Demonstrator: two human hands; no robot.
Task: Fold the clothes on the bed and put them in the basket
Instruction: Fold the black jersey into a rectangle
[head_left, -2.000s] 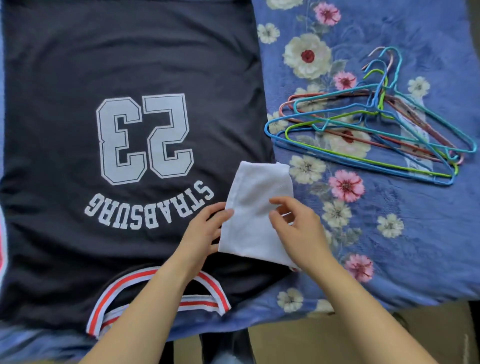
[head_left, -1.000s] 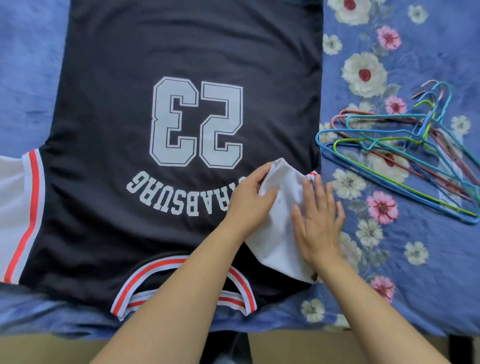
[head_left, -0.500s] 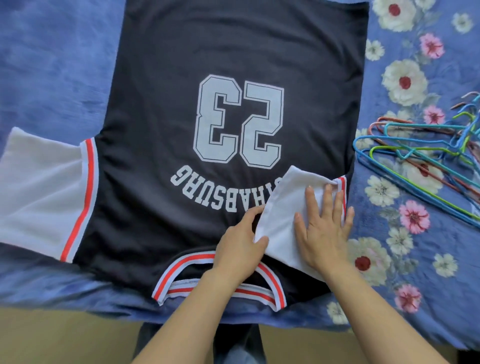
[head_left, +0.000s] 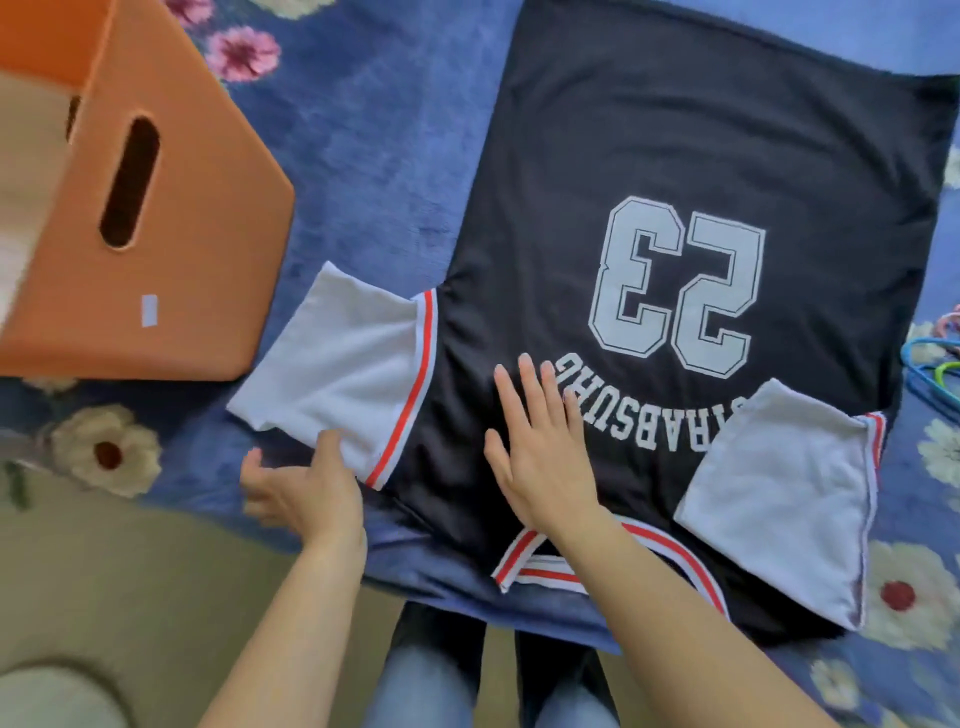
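A navy jersey (head_left: 675, 130) with a white "23" lies flat on the bed, collar toward me. Its right white sleeve (head_left: 779, 493) is folded in over the body. The left white sleeve (head_left: 343, 364) still spreads out flat to the side. My left hand (head_left: 306, 488) is at that sleeve's near edge, thumb on the cloth, fingers spread and blurred. My right hand (head_left: 545, 441) lies flat with straight fingers on the jersey's chest, below the lettering. An orange basket (head_left: 171, 249) with a handle slot stands on the bed at the upper left.
A blue floral blanket (head_left: 363, 130) covers the bed. Coloured wire hangers (head_left: 935, 364) poke in at the right edge. The bed's near edge runs below my hands, with tan floor (head_left: 130, 597) and my jeans beyond it.
Both hands left the folded right sleeve and moved left. The left hand now reaches the unfolded left sleeve, the right rests on the chest. My view swung left, bringing the basket in.
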